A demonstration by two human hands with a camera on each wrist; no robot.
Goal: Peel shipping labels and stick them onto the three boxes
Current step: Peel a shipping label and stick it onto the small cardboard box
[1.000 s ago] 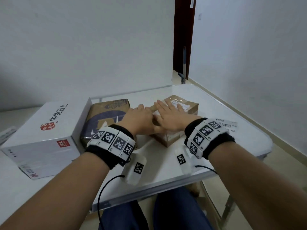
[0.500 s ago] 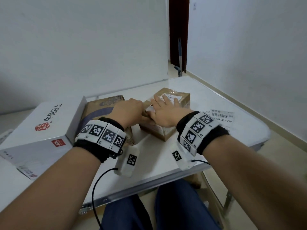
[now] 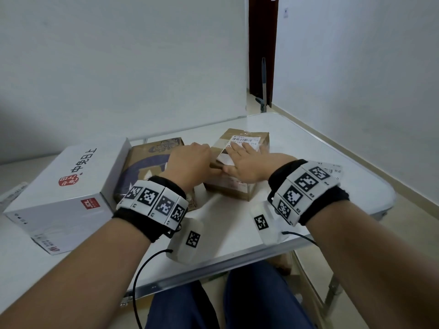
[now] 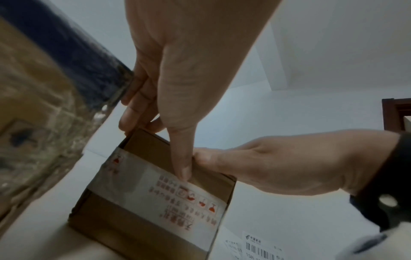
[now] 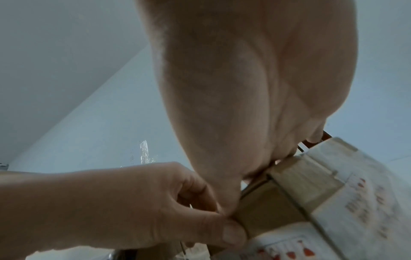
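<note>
A small brown box [image 3: 228, 188] stands mid-table with a white shipping label [image 3: 245, 140] on its top. My right hand [image 3: 247, 162] lies flat on the label's near part, fingers straight. My left hand [image 3: 190, 160] grips the box's left edge. In the left wrist view its thumb [image 4: 182, 158] presses the taped front face [image 4: 144, 202] and its fingers curl round the far corner. The right thumb meets the left thumb at the box's top edge [image 5: 278, 202]. A brown box with blue print [image 3: 145, 162] and a large white box [image 3: 71, 184] lie to the left.
A loose label sheet [image 3: 332, 169] lies on the white table [image 3: 308, 138] behind my right wrist, and shows again as a barcode slip [image 4: 255, 246]. White walls close in behind and at the right. A dark doorway [image 3: 261, 55] stands at the far corner.
My right hand has slid back toward me over the label, baring its barcode end. My left hand has stayed at the box's left edge. The head view has shifted.
</note>
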